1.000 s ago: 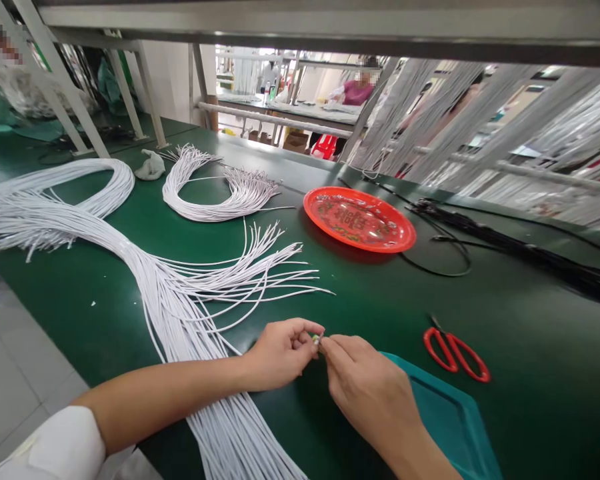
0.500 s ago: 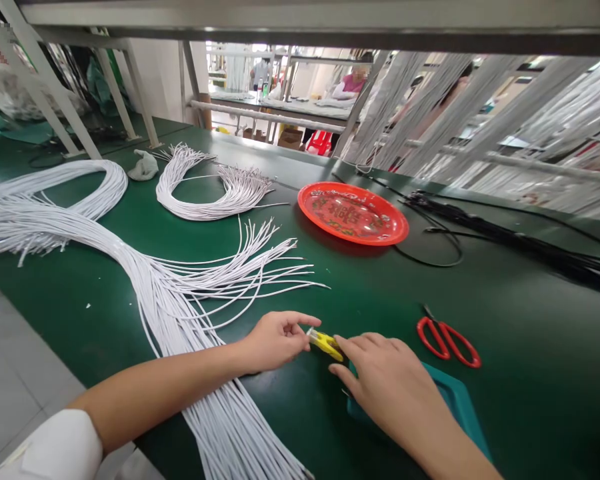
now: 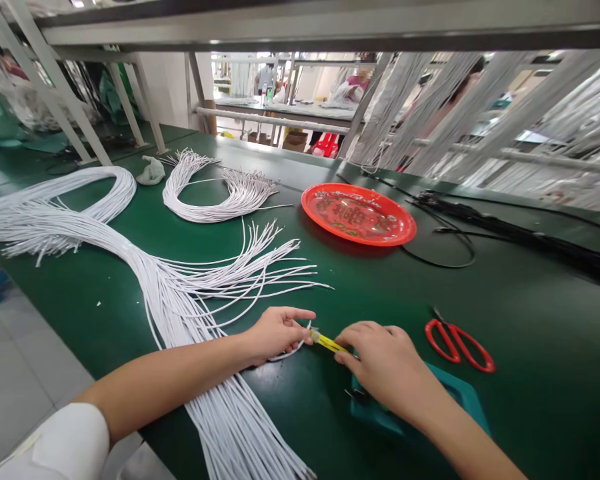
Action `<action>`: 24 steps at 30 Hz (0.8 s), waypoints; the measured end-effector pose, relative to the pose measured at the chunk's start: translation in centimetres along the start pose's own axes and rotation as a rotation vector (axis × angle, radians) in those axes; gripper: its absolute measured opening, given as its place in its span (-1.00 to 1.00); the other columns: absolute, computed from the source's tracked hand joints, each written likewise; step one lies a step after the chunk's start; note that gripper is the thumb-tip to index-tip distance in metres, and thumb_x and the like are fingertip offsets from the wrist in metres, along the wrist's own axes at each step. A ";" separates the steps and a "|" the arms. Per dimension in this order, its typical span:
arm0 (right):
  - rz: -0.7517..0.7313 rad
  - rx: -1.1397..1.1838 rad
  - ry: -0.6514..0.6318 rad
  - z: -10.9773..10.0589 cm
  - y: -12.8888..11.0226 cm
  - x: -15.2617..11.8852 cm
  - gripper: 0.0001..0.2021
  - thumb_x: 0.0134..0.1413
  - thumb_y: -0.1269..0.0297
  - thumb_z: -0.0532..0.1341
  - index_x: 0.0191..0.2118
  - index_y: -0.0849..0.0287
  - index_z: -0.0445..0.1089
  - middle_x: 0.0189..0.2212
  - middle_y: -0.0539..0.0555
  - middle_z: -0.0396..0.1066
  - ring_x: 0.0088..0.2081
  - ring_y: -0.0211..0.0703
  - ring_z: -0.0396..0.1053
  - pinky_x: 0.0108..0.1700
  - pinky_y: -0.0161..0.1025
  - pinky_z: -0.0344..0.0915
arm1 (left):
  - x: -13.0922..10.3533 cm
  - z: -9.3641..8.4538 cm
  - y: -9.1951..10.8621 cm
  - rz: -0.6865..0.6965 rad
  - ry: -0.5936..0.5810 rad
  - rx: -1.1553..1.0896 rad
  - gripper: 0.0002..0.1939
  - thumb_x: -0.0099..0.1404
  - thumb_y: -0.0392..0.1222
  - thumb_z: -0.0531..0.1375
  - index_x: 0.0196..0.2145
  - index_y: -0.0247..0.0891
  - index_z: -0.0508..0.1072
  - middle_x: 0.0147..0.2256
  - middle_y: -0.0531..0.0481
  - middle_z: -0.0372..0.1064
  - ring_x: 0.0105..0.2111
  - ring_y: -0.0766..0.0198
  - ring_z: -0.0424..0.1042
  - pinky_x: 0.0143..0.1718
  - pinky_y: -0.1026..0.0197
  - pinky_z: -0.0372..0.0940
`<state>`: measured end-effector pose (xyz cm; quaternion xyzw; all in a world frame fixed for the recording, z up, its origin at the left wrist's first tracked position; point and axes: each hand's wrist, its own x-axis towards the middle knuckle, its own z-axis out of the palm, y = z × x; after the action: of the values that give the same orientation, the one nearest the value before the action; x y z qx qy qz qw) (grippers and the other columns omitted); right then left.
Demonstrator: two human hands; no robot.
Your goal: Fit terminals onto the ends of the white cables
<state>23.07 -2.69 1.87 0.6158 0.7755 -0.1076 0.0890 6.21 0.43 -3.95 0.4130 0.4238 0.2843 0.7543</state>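
Observation:
My left hand (image 3: 277,335) pinches a white wire (image 3: 289,354) with thumb and fingers, its index finger stretched forward. The wire curves below the hand, and its tip sticks up by the thumb. Between my hands is a slim yellow piece (image 3: 330,343) with a whitish, see-through end (image 3: 315,333) at my left fingertips; its exact kind is unclear. My right hand (image 3: 385,360) grips the other end of this piece between thumb and fingers. Under my left forearm lies a large bundle of white wires (image 3: 220,393), its loose ends fanned out beyond the hand.
Partly beneath my right hand stands a teal tray (image 3: 463,393). Red-handled scissors (image 3: 459,340) lie to its right. Farther back are a red patterned plate (image 3: 359,215), a curved white wire bundle (image 3: 210,210) and black cables (image 3: 520,237). A metal shelf beam (image 3: 300,33) crosses overhead.
A white wire now shows at my left hand. My right fingers have closed on the yellow piece, which looks longer and straighter. The view has shifted slightly.

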 end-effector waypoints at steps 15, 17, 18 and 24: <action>0.012 -0.081 0.062 0.4 -0.5 0.1 -0.86 -0.02 0.33 0.11 -0.47 0.10 0.41 -0.44 0.05 0.44 -0.28 -0.07 0.36 -0.13 -0.02 -0.01 | -0.1 0.3 0.2 -0.039 -0.017 0.019 -0.51 -0.02 -0.36 0.23 -0.07 -0.45 0.34 -0.61 0.08 0.35 -0.74 0.55 0.13 -0.67 0.41 0.06; 0.007 -0.094 0.069 0.5 -0.5 0.0 -0.86 -0.01 0.32 0.10 -0.46 0.09 0.41 -0.43 0.05 0.44 -0.29 -0.08 0.36 -0.12 0.00 -0.01 | 0.0 0.3 0.1 -0.052 -0.017 0.050 -0.51 -0.02 -0.36 0.23 -0.07 -0.46 0.33 -0.62 0.09 0.34 -0.74 0.54 0.14 -0.67 0.40 0.07; 0.004 -0.100 0.070 0.5 -0.5 0.0 -0.85 0.00 0.32 0.10 -0.46 0.10 0.41 -0.43 0.05 0.44 -0.29 -0.08 0.36 -0.11 0.01 -0.01 | 0.0 0.2 0.1 -0.058 -0.016 0.072 -0.51 -0.01 -0.35 0.23 -0.07 -0.47 0.33 -0.63 0.09 0.33 -0.74 0.54 0.13 -0.67 0.40 0.07; 0.000 -0.070 0.068 1.0 -0.1 -0.1 -0.83 -0.03 0.28 0.11 -0.30 0.09 0.40 -0.28 0.10 0.44 -0.14 0.02 0.31 -0.12 0.04 0.01 | 0.3 0.0 0.0 -0.047 -0.049 0.190 -0.55 0.01 -0.36 0.20 -0.08 -0.44 0.36 -0.63 0.10 0.32 -0.74 0.54 0.12 -0.67 0.40 0.08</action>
<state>22.98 -3.13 1.00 0.6155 0.7814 -0.0592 0.0839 6.37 0.64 -4.06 0.4792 0.4400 0.2148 0.7285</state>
